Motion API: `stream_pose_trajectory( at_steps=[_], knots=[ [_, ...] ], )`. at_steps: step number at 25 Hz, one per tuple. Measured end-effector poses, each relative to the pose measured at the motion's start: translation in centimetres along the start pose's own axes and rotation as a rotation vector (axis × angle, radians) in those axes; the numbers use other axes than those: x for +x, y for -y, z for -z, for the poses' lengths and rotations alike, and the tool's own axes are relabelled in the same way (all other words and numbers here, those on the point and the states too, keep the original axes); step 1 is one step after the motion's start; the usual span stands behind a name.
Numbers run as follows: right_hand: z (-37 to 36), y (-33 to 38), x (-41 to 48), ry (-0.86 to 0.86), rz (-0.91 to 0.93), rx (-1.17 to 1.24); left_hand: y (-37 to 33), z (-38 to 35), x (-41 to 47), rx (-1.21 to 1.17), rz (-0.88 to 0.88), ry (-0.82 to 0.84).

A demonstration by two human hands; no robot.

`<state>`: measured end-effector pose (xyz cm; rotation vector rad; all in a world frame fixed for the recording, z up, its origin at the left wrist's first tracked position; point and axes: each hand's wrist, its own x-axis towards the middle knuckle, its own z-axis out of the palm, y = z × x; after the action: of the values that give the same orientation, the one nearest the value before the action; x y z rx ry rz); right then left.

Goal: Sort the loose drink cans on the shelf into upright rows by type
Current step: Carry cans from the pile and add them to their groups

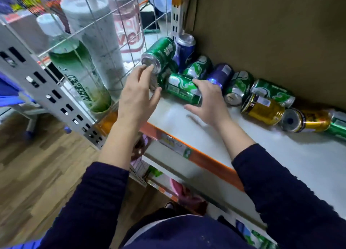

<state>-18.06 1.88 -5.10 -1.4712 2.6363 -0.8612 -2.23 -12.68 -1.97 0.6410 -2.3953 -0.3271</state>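
Note:
Several drink cans lie on their sides along the back of the white shelf (pixel 280 155). At the far left a green can (pixel 161 53) rests tilted on top of other cans, its silver end toward me. My left hand (pixel 138 93) is open, fingertips touching that end. A green and white can (pixel 182 88) lies flat in front; my right hand (pixel 207 100) is open over its right end, fingers spread. Behind stand or lean two dark blue cans (pixel 184 50) (pixel 221 74). To the right lie more green cans (pixel 238 87) and two gold cans (pixel 262 109) (pixel 307 120).
A white wire grid (pixel 119 29) closes the shelf's left side, with large bottles (pixel 78 70) behind it. Brown cardboard (pixel 271 38) forms the back wall. An orange strip with a price label (pixel 176 145) edges the front. A lower shelf holds other goods. Wood floor lies at the left.

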Motion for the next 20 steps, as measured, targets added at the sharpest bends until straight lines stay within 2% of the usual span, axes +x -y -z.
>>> stream_pose_trajectory(
  at_steps=[4, 9, 13, 17, 20],
  knots=[
    [-1.4, -0.1, 0.1, -0.056, -0.076, 0.000, 0.5, -1.1, 2.4, -0.022, 0.021, -0.011],
    [0.0, -1.3, -3.2, -0.148, -0.412, 0.230, 1.0, -3.4, 5.2, 0.093, 0.166, -0.016],
    [1.5, -2.4, -6.0, -0.174, -0.459, 0.297, 0.7, -4.2, 5.9, 0.160, 0.210, -0.060],
    [2.1, -2.6, -7.3, -0.322, -0.508, 0.454, 0.1, -3.3, 5.4, -0.071, 0.171, -0.127],
    [2.9, -2.4, -7.5, -0.456, -0.498, 0.642, -1.1, -1.7, 5.6, -0.291, 0.097, -0.247]
  ],
)
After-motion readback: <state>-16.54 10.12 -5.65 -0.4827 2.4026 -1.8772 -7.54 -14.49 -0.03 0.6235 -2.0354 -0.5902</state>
